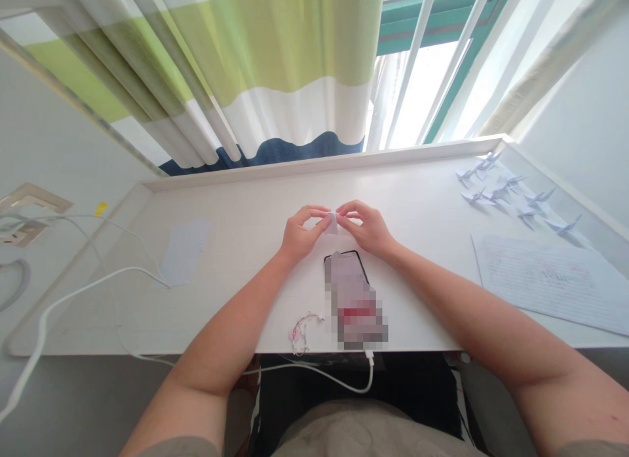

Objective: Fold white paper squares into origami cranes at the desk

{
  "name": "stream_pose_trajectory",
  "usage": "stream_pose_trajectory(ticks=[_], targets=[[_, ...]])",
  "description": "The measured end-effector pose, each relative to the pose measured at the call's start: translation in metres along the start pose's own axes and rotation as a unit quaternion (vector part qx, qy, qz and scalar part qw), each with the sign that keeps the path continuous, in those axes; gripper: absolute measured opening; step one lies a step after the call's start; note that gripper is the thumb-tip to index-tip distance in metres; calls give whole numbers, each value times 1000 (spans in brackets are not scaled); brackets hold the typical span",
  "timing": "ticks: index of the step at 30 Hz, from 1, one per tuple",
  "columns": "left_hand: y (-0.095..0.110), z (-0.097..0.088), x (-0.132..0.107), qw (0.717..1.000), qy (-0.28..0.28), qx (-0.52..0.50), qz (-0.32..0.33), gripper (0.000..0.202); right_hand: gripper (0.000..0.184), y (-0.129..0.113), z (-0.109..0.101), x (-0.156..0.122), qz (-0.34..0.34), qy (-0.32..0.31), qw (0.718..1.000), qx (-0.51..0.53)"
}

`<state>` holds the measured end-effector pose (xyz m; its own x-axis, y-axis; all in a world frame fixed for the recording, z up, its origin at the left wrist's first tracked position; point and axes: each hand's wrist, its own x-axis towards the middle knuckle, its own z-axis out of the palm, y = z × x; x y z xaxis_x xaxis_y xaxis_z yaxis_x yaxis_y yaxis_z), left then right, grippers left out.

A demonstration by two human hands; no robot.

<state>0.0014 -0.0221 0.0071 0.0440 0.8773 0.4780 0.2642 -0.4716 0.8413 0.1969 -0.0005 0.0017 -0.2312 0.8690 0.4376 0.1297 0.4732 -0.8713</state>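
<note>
While the left hand [299, 233] and right hand [369, 229] pinch the paper piece [333, 222], thumbs and fingertips closed on it just above the desk [246, 247] beyond the phone [346, 274], uneven pull could skew or tear what is perhaps a half-made fold.

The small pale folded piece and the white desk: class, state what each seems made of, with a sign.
The small pale lilac folded piece looks like matt paper: crisp folds, pinched by left hand and right hand. The white desk seems laminated board, smooth, low sheen; uncertain.
</note>
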Motion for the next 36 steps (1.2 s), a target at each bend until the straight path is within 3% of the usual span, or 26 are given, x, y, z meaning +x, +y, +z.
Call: stream_pose_trajectory(ticks=[10, 18, 27, 36], targets=[[2, 4, -1, 999, 18, -5, -38, 21, 31, -6, -1, -2, -57, -19, 998, -28], [-2, 4, 0, 995, 26, -33, -94, 26, 33, -7, 0, -2, 25, -19, 999, -28], [-4, 5, 1, 986, 19, -98, -136, 36, 29, -2, 1, -2, 8, -50, 999, -20], [-2, 4, 0, 983, -12, -111, -142, 36, 24, -1, 1, -1, 47, -44, 998, -6]])
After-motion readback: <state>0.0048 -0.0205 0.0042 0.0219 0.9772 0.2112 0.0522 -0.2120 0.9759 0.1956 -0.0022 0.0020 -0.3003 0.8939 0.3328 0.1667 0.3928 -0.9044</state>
